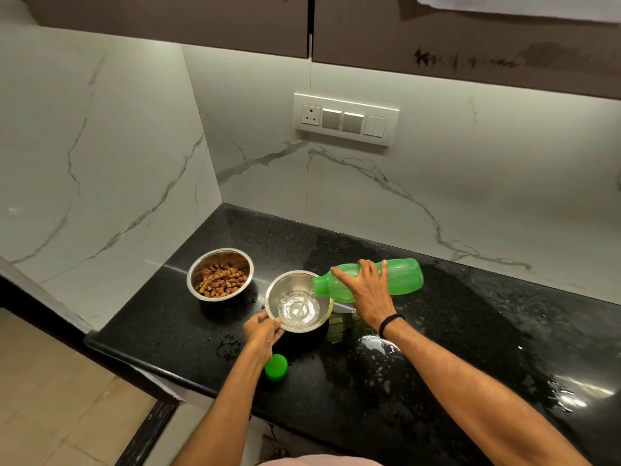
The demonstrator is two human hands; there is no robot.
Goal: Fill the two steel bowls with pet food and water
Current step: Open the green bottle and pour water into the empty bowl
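Two steel bowls stand on the black counter (437, 348). The left bowl (201, 290) holds brown pet food kibble (221, 280). The right bowl (289, 284) has water pooling in its bottom. My left hand (262, 332) grips this bowl's near rim. My right hand (366, 290) holds a green plastic bottle (403, 275) tipped on its side, its mouth over the bowl's right edge, with a thin stream of water running into the bowl.
The bottle's green cap (276, 366) lies on the counter near the front edge, beside my left forearm. Water patches wet the counter to the right. Marble walls close the corner behind and left; a switch plate (346, 119) is on the back wall.
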